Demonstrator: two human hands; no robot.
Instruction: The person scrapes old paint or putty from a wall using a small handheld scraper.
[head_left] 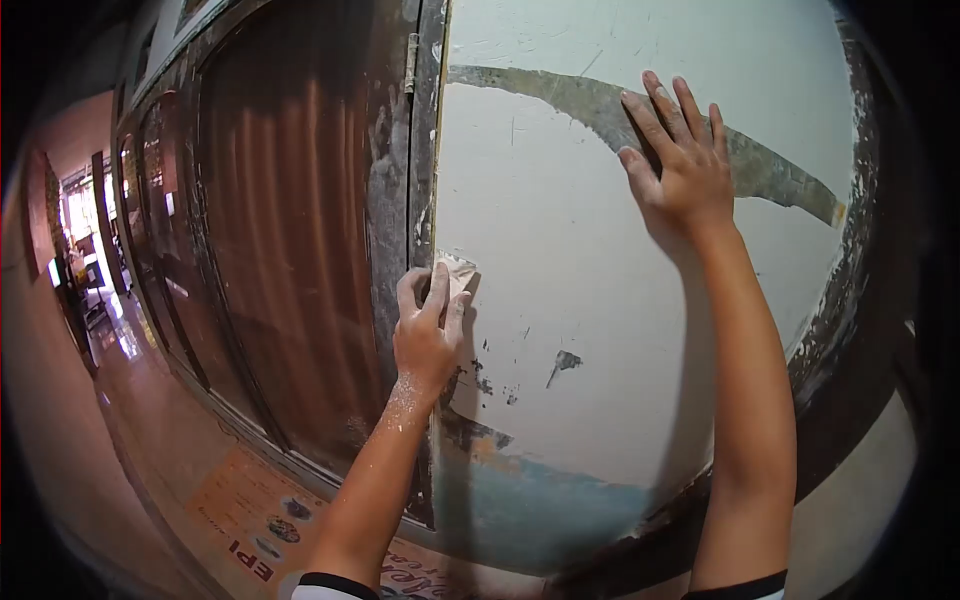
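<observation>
My left hand point(428, 325) pinches a crumpled, dust-whitened piece of sandpaper point(458, 270) against the left edge of a pale painted panel point(570, 260). White dust speckles the wrist and fingers of that hand. Higher up on the right, my right hand point(685, 175) rests on the panel with its fingers spread, over a curved grey bare band point(590, 102). Dark chipped spots point(565, 365) mark the lower part, and a bluish-green patch point(550, 505) shows at the bottom.
Left of the panel stands a dark wooden frame with a hinge point(411, 63) and glass, behind which a reddish-brown curtain point(290, 200) hangs. Printed orange sheeting point(250, 515) lies on the floor below. A corridor point(125, 330) runs toward bright light at far left.
</observation>
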